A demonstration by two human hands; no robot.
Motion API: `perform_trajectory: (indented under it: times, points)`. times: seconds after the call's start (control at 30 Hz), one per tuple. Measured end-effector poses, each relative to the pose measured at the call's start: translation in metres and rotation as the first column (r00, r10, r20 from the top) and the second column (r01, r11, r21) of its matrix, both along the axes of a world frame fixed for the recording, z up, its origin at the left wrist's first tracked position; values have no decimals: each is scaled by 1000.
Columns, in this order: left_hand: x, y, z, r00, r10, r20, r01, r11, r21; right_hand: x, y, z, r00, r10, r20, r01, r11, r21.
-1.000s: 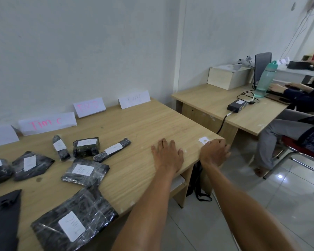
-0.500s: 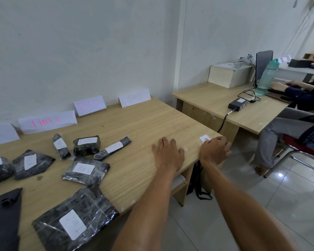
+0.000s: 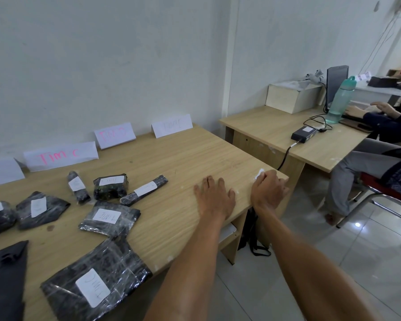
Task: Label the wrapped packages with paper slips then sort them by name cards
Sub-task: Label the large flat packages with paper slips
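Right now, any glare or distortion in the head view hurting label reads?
Head view: wide-angle bend tilts the wall corner; soft light, faint shadows. Head view: plastic wrap on the large front package glints around its slip; a bright spot sits on the floor tiles. Head view: TIM C card reads clearly, the rightmost card has pale writing.

7 black film-wrapped packages (image 3: pixel 125 262), each bearing a white slip (image 3: pixel 106 216), lie before 4 propped name cards (image 3: pixel 60 155).

Pink "Tim C" stood on the name card (image 3: pixel 60 155) at the far left wall. The pink card (image 3: pixel 114 135) to its right began "Tim"; the rest was unclear. The slip (image 3: pixel 106 215) on the middle package (image 3: pixel 127 216) read "TIME", upside down. Other slips were too faint to read.
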State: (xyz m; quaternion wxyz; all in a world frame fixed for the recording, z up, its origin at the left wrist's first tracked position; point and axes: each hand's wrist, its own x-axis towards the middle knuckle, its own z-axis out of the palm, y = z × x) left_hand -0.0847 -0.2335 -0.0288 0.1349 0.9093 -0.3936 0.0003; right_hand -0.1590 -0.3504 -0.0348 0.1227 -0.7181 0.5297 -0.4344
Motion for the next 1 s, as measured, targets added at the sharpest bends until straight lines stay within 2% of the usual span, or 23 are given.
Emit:
perform_trajectory:
  times: [0.1, 0.27, 0.43, 0.6, 0.73, 0.83, 1.0]
  points:
    - [0, 1, -1, 1000, -2, 9, 2, 1000, -6, 1, 1, -3, 997, 36, 73, -36, 999, -1]
    - [1, 1, -1, 1000, -2, 8, 2, 1000, -10, 2, 9, 5, 989, -19, 147, 14, 999, 35]
    - [1, 1, -2, 1000, -9, -7, 9, 1000, -13, 3, 9, -1, 981, 133, 145, -144, 987, 72]
    - [0, 3, 0, 999, -47, 10, 47, 999, -26, 8, 15, 2, 970, 211, 122, -219, 975, 50]
    - [5, 23, 10, 996, -79, 33, 82, 991, -106, 17, 31, 8, 979, 195, 59, -199, 978, 69]
    - [29, 57, 21, 994, -57, 89, 70, 986, -151, 23, 51, 20, 988, 152, -36, -151, 988, 9]
    - [65, 123, 38, 984, 41, 172, -7, 981, -192, 19, 65, 25, 1000, 18, -8, -17, 999, 46]
